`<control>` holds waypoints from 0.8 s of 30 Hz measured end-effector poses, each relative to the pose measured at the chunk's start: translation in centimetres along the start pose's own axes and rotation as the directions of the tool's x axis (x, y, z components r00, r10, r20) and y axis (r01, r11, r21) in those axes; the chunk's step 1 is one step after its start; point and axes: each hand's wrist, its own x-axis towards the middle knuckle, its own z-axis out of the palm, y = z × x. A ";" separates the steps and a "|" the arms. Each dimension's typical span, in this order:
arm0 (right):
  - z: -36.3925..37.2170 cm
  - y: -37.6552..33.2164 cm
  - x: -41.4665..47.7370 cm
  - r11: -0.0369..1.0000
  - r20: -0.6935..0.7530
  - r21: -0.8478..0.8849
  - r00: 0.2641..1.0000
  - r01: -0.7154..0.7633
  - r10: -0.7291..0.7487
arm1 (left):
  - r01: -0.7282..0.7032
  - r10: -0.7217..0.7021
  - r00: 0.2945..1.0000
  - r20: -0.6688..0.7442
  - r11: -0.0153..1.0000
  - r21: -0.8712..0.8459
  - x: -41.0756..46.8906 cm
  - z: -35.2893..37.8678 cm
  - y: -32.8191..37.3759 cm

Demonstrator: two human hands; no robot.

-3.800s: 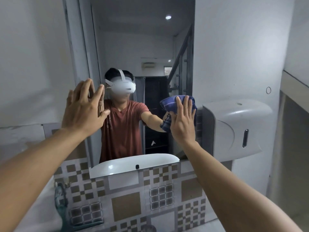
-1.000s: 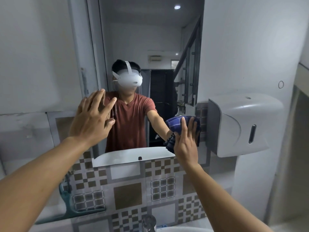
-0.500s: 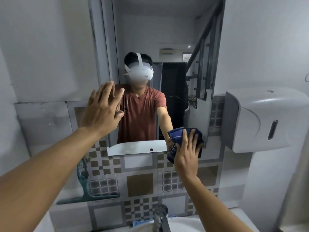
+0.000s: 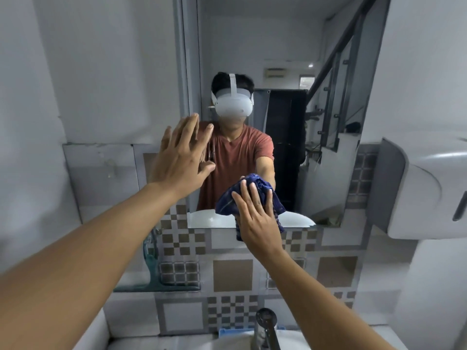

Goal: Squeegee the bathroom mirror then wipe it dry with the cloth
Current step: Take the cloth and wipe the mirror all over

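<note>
My right hand (image 4: 256,218) presses the blue cloth (image 4: 249,198) flat against the mirror (image 4: 252,46), right at the bottom edge of the glass. My fingers are spread out straight on top of the cloth, not curled around it. My left hand (image 4: 180,157) is wide open too, holding nothing, up by the mirror's left edge. I cannot tell if it really touches the glass.

The cloth looks soft and light and all bunched up. I think it will slide easily and could slip out from under my palm, so I should push on the thick middle of it. The mirror is hard and smooth, and glass can break, so I should press gently.

Most of the cloth is hidden under my hand. I cannot see if the glass is wet or streaky. The tap (image 4: 265,329) and sink (image 4: 202,346) are cut off at the bottom. I see no squeegee anywhere.
</note>
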 end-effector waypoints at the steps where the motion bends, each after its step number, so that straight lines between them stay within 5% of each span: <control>1: 0.0 -0.6 0.3 0.999 0.015 0.006 0.999 0.034 -0.034 | 0.000 0.000 1.000 0.004 1.000 -0.004 0.0 0.0 0.0; 9: -0.1 -4.2 2.7 0.948 0.116 0.048 0.941 0.313 -0.317 | 0.001 -0.001 1.000 0.017 1.000 -0.009 0.0 0.1 0.2; 15: 0.2 -3.3 1.2 0.861 0.236 0.046 0.832 0.506 -0.502 | -0.001 0.001 1.000 0.007 1.000 -0.001 -0.2 -0.1 0.4; 20: -1.4 0.7 -1.3 0.926 0.220 -0.015 0.905 0.376 -0.364 | -0.035 0.035 0.999 -0.014 0.999 -0.001 -0.8 0.3 0.9; 24: -2.0 4.6 -3.4 0.992 0.175 -0.084 0.981 0.097 -0.081 | -0.053 0.053 0.999 -0.008 0.999 0.000 -1.8 1.3 1.2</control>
